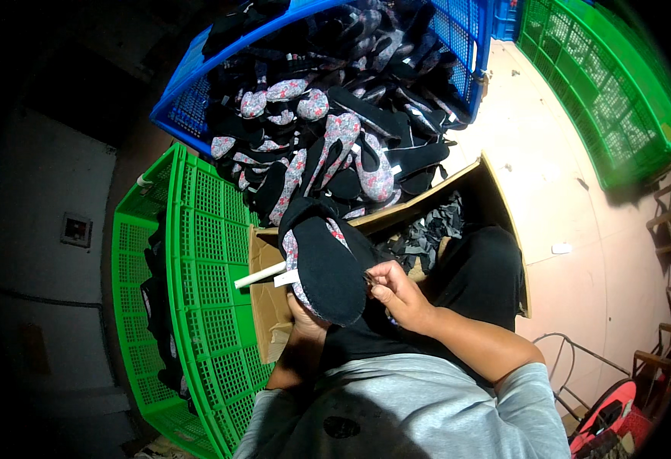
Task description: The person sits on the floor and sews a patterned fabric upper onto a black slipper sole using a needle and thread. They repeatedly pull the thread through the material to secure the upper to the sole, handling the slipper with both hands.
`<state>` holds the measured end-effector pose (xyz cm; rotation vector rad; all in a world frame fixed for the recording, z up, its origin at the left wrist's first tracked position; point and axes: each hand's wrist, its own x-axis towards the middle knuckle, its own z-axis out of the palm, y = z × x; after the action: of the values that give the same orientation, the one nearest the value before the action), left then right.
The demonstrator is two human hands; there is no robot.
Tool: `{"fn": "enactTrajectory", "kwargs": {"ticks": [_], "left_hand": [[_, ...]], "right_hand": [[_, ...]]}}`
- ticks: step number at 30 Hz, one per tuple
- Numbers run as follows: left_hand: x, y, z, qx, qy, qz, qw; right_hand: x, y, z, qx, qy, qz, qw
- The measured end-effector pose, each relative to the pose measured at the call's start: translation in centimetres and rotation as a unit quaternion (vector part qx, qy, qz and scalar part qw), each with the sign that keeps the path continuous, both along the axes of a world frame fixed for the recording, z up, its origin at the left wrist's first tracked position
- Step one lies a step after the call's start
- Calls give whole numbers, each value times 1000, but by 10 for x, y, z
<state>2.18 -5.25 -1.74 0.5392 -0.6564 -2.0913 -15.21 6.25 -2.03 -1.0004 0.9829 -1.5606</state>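
A black slipper (328,271) with a grey-and-red floral lining is held up over my lap, its dark flat side facing me. My left hand (306,320) grips it from below and behind, and most of those fingers are hidden. A small white tag (286,278) sticks out from the slipper's left edge. Beside that tag a white rod (259,275) shows. My right hand (399,294) is closed in a pinch at the slipper's right edge, with something small and dark at its fingertips that I cannot make out.
Ahead, a blue crate (190,107) overflows with similar slippers (374,168). A green crate (205,291) holding dark items stands at my left. Between my legs and the pile, a cardboard box (496,183) contains dark scraps (431,233). Another green crate (603,92) stands far right; a red-topped stool (611,409) is near right.
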Motion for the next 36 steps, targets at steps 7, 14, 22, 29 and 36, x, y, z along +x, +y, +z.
{"fn": "enactTrajectory", "kwargs": {"ticks": [7,14,22,29,36], "left_hand": [[-4,3,7,32,-17,13,999],[-4,1,5,25,-2,-1,1000],[-8,3,15,54,2,12,998],[-12,1,17,64,12,26,998],[-22,4,17,-183,-137,60,972]], "right_hand": [[-2,2,4,10,5,-12,1000],[0,1,4,16,6,-15,1000],[1,-3,-3,-9,-47,-61,997],[-4,-1,8,69,-108,-98,987],[-9,0,13,-5,-56,-121,991]]}}
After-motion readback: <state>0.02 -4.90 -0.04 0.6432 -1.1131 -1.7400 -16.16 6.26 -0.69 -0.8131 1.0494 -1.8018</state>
